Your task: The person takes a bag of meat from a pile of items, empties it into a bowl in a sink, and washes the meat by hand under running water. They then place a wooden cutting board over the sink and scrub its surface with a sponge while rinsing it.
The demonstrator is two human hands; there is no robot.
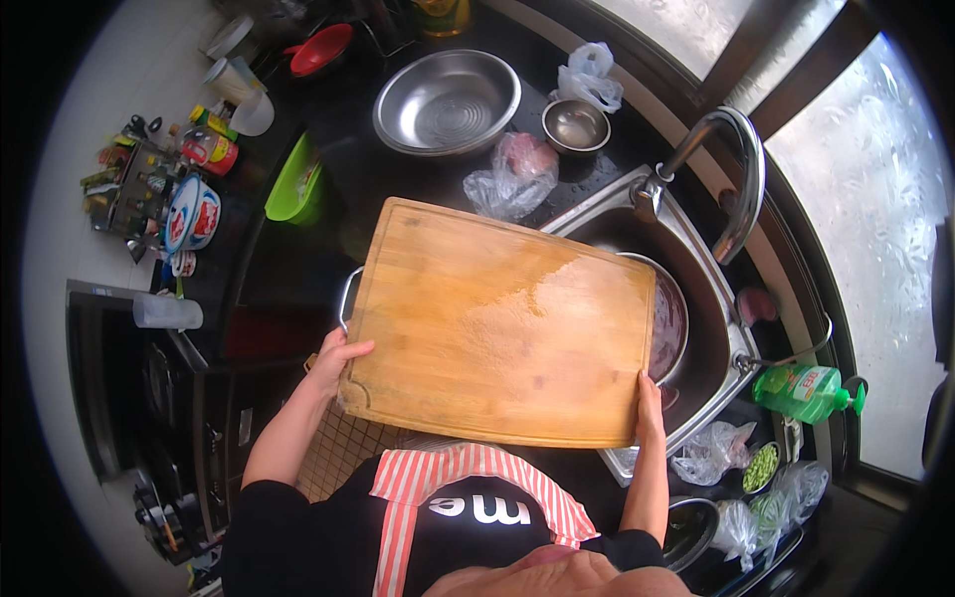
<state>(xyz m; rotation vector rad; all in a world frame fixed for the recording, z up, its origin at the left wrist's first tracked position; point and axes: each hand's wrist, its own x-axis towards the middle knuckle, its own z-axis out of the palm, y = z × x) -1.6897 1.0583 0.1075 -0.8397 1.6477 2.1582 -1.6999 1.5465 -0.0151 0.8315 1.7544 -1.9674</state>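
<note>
A large wooden cutting board (pixel 500 328) is held up in front of me, its face wet and shiny on the upper right. My left hand (pixel 339 362) grips its left edge, thumb over the face. On the opposite edge my right hand (pixel 647 403) holds the board, the fingers behind it hidden. A metal handle (pixel 347 298) sticks out at the board's left edge. The board's right side overlaps the stainless steel sink (pixel 705 298), where part of a round metal basin (pixel 675 321) with liquid shows.
A chrome faucet (pixel 746 172) arches over the sink. Behind the board are a wide steel basin (pixel 448 104), a small steel bowl (pixel 576 125) and bagged meat (pixel 530 157). A green bin (pixel 298 186) sits left; a green soap bottle (pixel 802 392) and plastic bags (pixel 712 451) lie right.
</note>
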